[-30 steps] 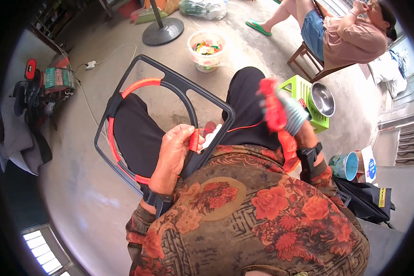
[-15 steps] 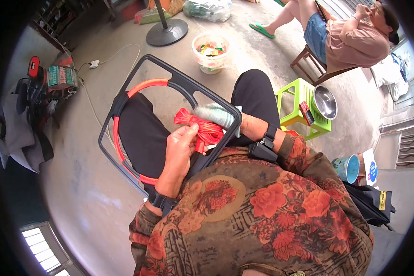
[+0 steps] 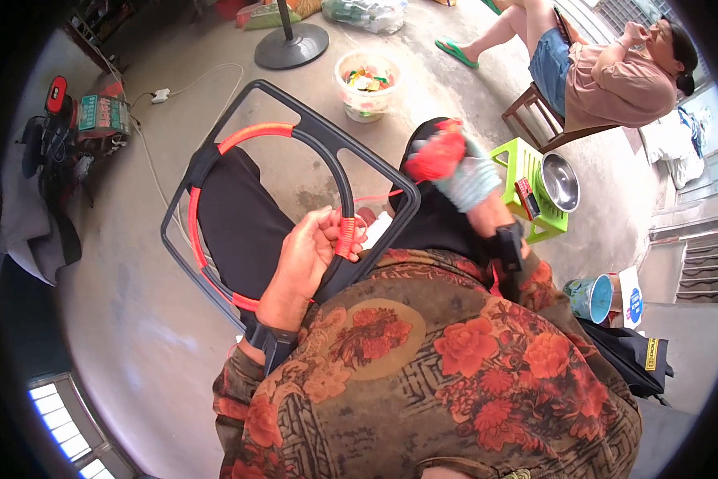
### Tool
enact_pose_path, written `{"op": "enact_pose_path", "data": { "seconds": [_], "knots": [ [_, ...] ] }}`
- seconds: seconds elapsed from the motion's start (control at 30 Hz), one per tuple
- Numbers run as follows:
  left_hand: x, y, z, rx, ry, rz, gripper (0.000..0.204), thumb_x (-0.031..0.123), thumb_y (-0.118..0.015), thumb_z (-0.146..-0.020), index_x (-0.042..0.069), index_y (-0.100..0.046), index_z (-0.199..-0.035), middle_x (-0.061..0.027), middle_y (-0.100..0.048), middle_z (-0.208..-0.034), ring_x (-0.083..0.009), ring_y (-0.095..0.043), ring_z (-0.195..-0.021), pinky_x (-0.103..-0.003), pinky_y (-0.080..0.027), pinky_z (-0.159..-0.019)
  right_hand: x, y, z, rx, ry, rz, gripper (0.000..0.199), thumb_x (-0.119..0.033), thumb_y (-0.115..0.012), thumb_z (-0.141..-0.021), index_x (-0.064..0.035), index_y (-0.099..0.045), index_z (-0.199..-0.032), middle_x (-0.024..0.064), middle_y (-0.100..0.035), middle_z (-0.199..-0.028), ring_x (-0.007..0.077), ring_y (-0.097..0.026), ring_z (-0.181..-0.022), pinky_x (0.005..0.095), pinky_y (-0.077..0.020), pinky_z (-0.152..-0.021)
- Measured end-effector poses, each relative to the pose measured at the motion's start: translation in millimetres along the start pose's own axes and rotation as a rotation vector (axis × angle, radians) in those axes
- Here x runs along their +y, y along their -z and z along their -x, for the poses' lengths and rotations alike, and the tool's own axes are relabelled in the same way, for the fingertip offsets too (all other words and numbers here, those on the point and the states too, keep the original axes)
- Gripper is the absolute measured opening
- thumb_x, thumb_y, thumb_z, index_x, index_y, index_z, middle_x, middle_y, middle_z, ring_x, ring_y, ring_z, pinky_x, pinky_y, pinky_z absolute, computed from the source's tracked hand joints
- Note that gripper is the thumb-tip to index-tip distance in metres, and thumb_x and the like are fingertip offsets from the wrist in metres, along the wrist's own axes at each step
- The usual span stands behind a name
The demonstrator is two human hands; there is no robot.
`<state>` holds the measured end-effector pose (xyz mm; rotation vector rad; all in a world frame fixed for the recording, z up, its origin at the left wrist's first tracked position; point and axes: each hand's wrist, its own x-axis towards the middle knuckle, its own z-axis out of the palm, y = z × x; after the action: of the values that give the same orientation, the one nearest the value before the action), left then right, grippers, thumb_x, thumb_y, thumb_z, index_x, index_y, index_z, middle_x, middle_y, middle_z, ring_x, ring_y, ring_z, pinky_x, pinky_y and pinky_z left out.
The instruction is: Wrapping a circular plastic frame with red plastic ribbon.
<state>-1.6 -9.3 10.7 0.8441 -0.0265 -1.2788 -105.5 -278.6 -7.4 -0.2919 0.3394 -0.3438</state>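
A dark grey plastic frame [image 3: 295, 128] with an inner ring lies across my lap. Red cord [image 3: 257, 132] is wound around parts of that ring. My left hand [image 3: 307, 255] grips the ring at a freshly wound red patch near the frame's right side. My right hand [image 3: 462, 172], in a pale glove, is raised to the right of the frame and holds a bundle of red cord [image 3: 435, 156]. A thin red strand [image 3: 375, 196] runs taut from the bundle back to the ring by my left hand.
A clear tub of coloured bits [image 3: 367, 84] and a fan base [image 3: 291, 44] stand on the concrete floor ahead. A green stool [image 3: 522, 164] bears a steel bowl [image 3: 560, 182]. A seated person [image 3: 606, 80] is at the far right. A blue cup [image 3: 590, 298] sits by my right side.
My right hand has swung the red cord bundle from the ring by my left hand up and out to the right, drawing the strand tight. My left hand keeps its hold on the ring.
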Motion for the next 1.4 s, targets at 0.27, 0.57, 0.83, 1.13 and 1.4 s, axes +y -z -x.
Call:
{"op": "enact_pose_path", "data": {
  "seconds": [0.27,0.57,0.83,1.13,1.4],
  "knots": [
    [1.4,-4.0,1.2,0.114,0.046,0.05,0.033,0.029,-0.045,-0.09,0.0,-0.058,-0.094,-0.0152,-0.062,-0.077,-0.0212,-0.058,-0.065,-0.032,-0.048,-0.062,-86.0,52.4,74.9,-0.132,-0.035,0.2,0.036,-0.035,-0.04,-0.096,-0.0003,-0.048,-0.104,-0.0034,-0.041,-0.062,0.0067,-0.037,-0.044,0.0225,-0.0355,-0.048],
    [-0.4,-10.7,-1.7,0.15,-0.124,-0.19,0.01,0.015,-0.055,-0.086,0.005,-0.054,-0.086,-0.0131,-0.063,-0.073,-0.0168,-0.058,-0.058,-0.028,-0.049,-0.054,-17.9,-8.6,60.3,0.267,-0.146,0.889,0.036,-0.035,-0.055,-0.088,-0.0033,-0.059,-0.105,0.0027,-0.061,-0.078,0.0104,-0.058,-0.066,0.0241,-0.0483,-0.056],
    [-1.3,-14.1,-0.4,0.119,-0.211,-0.248,0.01,0.015,-0.056,-0.086,0.006,-0.054,-0.083,-0.0106,-0.061,-0.07,-0.0152,-0.058,-0.058,-0.026,-0.049,-0.053,71.0,-39.6,-5.5,-0.5,-0.184,0.81,0.064,-0.021,-0.068,-0.077,-0.0007,-0.039,-0.13,0.0032,-0.057,-0.105,0.0088,-0.052,-0.096,0.0243,-0.0419,-0.085],
    [-1.9,-17.5,-5.1,0.234,-0.188,-0.122,0.03,0.026,-0.047,-0.092,0.0,-0.057,-0.101,-0.0106,-0.064,-0.082,-0.0169,-0.061,-0.068,-0.03,-0.05,-0.06,112.4,-2.5,-24.2,-0.283,-0.563,0.404,0.028,-0.029,-0.056,-0.088,-0.0044,-0.056,-0.103,0.0077,-0.062,-0.097,0.0155,-0.06,-0.087,0.0301,-0.0492,-0.081],
    [0.0,2.9,-2.9,0.095,-0.018,-0.002,0.035,0.03,-0.042,-0.093,0.0,-0.056,-0.102,-0.0146,-0.063,-0.081,-0.0215,-0.06,-0.069,-0.031,-0.048,-0.063,52.3,-51.5,-10.5,-0.19,-0.126,0.101,0.031,-0.028,-0.059,-0.087,-0.0029,-0.052,-0.104,0.0177,-0.059,-0.106,0.0312,-0.057,-0.102,0.045,-0.0434,-0.095]
  ]
}}
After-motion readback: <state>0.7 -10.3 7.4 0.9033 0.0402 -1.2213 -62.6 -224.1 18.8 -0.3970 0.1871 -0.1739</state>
